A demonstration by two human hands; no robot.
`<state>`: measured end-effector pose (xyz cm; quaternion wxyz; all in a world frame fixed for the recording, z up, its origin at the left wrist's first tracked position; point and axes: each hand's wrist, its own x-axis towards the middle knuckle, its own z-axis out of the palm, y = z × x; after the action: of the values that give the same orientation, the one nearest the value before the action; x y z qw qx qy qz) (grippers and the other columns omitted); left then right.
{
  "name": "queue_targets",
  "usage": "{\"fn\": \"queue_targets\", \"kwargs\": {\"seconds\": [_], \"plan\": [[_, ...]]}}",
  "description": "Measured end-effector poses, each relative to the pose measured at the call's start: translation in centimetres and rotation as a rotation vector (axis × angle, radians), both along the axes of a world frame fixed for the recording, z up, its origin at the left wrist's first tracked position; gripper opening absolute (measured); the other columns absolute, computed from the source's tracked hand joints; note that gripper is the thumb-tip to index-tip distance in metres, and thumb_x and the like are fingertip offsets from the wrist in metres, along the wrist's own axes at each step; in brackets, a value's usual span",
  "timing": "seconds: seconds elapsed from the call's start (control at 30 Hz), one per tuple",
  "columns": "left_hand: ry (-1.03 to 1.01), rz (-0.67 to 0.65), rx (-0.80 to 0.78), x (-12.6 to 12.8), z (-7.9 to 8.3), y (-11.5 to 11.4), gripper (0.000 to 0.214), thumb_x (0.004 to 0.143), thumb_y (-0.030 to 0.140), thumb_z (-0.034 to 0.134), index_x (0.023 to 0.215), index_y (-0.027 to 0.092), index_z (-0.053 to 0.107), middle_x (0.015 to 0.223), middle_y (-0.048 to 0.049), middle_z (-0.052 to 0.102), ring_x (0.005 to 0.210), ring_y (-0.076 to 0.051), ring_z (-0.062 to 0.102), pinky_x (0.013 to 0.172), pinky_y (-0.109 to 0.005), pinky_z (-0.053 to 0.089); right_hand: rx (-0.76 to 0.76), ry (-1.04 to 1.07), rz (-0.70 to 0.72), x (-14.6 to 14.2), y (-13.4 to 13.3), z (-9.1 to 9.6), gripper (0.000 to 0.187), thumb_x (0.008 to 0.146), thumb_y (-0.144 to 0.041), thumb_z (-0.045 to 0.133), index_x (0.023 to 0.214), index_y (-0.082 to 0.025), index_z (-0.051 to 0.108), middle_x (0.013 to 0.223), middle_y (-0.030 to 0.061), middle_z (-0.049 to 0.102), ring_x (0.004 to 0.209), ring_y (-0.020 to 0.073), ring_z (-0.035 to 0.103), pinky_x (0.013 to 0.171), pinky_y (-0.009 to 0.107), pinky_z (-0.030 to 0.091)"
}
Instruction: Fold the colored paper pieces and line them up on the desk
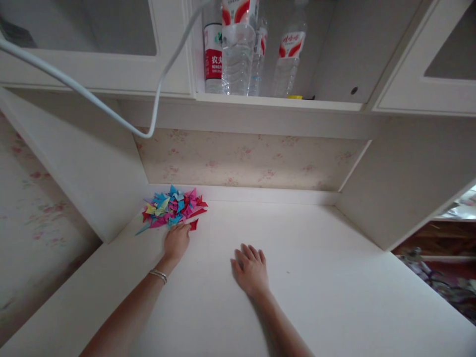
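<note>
A heap of folded paper cranes (174,204) in pink, blue, red and yellow lies at the back left of the white desk. My left hand (177,242) is at the heap's front edge, palm down, with its fingers drawn together. A red paper crane (194,224) sticks out beside the thumb side of that hand and appears pinched there; the fingertips are partly hidden. My right hand (251,270) rests on the desk near the middle, fingers spread a little, with nothing in it.
Above the desk, an open cupboard shelf (278,101) holds several plastic bottles (238,59). A white cable (92,99) hangs across the upper left. Side panels (412,183) bound the desk (316,297) on both sides.
</note>
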<state>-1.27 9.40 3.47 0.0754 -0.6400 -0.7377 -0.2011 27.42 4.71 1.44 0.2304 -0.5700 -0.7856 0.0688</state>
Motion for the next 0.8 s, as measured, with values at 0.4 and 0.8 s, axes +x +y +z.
{"fn": "queue_targets", "kwargs": {"seconds": [0.4,0.8], "plan": [[-1.035,-0.255,-0.075,11.0,-1.1,-5.9,0.034,0.08,0.039,0.059,0.103,0.015,0.063,0.09,-0.0087,0.074,0.085,-0.022,0.069,0.077,-0.03,0.051,-0.274,0.925,-0.092,1.3,1.5,-0.3,0.047,0.087,-0.056,0.044,0.098,-0.018,0.069,0.07,0.002,0.064,0.053,0.0137,0.05,0.051,0.024,0.04],[-1.289,-0.278,-0.204,11.8,-1.1,-5.3,0.043,0.073,0.049,0.066,0.095,0.013,0.073,0.084,-0.0081,0.071,0.072,-0.019,0.06,0.063,-0.026,0.043,-0.337,0.935,0.105,0.3,1.5,1.3,0.054,0.088,-0.061,0.042,0.078,-0.015,0.068,0.065,0.0011,0.056,0.053,0.0114,0.044,0.05,0.022,0.035]]}}
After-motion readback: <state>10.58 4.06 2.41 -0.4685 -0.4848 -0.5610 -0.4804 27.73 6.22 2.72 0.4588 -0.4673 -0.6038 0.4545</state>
